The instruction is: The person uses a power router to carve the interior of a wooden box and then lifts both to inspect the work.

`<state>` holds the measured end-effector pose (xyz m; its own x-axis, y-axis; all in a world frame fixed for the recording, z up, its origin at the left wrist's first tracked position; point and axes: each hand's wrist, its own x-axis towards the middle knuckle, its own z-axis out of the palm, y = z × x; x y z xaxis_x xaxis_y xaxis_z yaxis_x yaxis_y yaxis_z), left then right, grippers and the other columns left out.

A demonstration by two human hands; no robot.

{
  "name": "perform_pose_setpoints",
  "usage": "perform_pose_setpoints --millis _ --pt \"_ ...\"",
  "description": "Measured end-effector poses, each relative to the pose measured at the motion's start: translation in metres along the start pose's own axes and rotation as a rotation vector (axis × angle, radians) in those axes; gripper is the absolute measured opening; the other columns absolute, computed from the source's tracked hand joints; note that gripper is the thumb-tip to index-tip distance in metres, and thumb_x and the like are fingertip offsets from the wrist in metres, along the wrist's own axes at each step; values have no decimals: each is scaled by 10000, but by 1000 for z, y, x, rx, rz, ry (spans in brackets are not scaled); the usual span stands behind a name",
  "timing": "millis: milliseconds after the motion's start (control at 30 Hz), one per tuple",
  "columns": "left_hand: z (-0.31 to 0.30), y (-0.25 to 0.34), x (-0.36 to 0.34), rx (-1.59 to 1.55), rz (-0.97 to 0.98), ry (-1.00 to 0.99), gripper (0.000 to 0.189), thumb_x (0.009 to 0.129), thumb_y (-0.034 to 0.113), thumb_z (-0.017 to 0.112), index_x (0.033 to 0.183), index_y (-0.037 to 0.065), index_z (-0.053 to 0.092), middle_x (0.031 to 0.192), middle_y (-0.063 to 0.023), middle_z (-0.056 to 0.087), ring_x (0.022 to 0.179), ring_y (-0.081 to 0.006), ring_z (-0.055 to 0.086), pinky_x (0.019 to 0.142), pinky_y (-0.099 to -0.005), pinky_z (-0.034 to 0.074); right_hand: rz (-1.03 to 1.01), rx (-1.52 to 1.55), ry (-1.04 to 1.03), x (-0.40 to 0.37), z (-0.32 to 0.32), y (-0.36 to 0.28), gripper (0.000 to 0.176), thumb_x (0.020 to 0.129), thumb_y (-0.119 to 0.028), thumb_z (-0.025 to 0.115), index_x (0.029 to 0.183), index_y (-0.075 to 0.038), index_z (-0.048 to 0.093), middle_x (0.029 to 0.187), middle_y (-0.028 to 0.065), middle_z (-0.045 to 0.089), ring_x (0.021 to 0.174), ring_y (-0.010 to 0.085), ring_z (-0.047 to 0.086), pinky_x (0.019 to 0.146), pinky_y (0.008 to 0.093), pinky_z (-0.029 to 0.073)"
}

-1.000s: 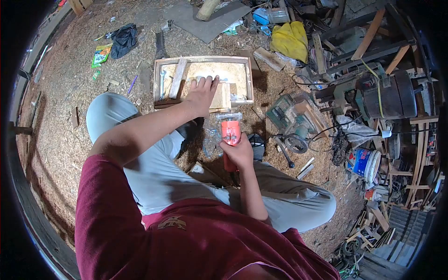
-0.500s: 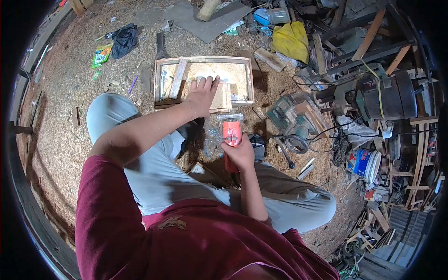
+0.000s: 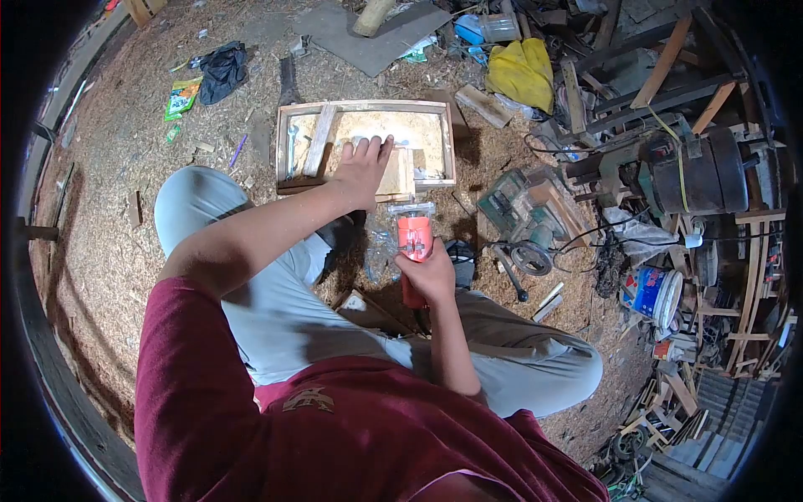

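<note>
My left hand (image 3: 360, 174) lies over the near side of a shallow wooden frame box (image 3: 368, 106), fingers stretched out over a small board (image 3: 387, 171) inside it. Whether the fingertips press on the board is hard to see. My right hand (image 3: 430, 274) is wrapped round the body of a red trim router (image 3: 414, 238), which points away from me. The router's clear base (image 3: 411, 208) is at the box's near edge, beside the end of a narrow wood strip (image 3: 406, 171). Another wood strip (image 3: 319, 140) lies across the left part of the box.
Sawdust covers the ground around my crossed legs. To the right are a green machine (image 3: 510, 201) with a handwheel, a dark motor (image 3: 698, 174), cables and a paint bucket (image 3: 665, 297). A yellow bag (image 3: 520, 75) and a wood block (image 3: 485, 106) lie beyond the box.
The router and my right hand have shifted very slightly left and forward. My left hand and the box look the same.
</note>
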<state>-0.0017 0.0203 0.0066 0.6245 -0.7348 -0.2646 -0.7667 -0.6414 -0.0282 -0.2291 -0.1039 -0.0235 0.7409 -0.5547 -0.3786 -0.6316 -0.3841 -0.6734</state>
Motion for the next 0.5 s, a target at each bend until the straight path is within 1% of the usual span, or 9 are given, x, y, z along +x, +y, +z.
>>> perform_pose_setpoints --millis 167,267,367,467,500 --pt "1 -1 0 -4 7 11 1580 606 508 1024 1751 -54 93 1542 -202 431 1419 -353 443 1141 -527 350 -30 -5 13 -2 -1 -2 673 733 -481 923 1111 -8 629 1015 247 782 994 443 778 884 498 604" --pt "1 0 0 -8 5 3 1580 604 508 1026 1750 -54 96 1541 -204 433 1418 -355 443 1143 -533 351 -34 -4 5 0 0 3 670 736 -481 922 1107 -7 627 1015 245 783 995 444 778 881 497 604" --pt "2 -1 1 -4 8 12 1581 599 506 1028 1750 -52 99 1542 -204 431 1420 -355 440 1153 -541 347 -18 -6 9 -5 -4 -7 673 737 -485 920 1110 -7 627 1016 247 783 997 444 778 881 499 603" --pt "3 -1 1 -7 6 9 1581 595 500 1029 1751 -50 101 1542 -202 430 1419 -354 436 1162 -549 342 19 -5 29 -3 0 -5 567 730 -404 932 1075 -26 689 996 175 788 958 334 787 875 435 595" --pt "3 -1 1 -7 6 13 1578 597 497 1029 1751 -50 102 1543 -201 429 1419 -353 434 1163 -550 341 18 -14 30 -3 0 -5 565 730 -403 931 1073 -25 688 996 176 788 957 336 787 874 435 595"
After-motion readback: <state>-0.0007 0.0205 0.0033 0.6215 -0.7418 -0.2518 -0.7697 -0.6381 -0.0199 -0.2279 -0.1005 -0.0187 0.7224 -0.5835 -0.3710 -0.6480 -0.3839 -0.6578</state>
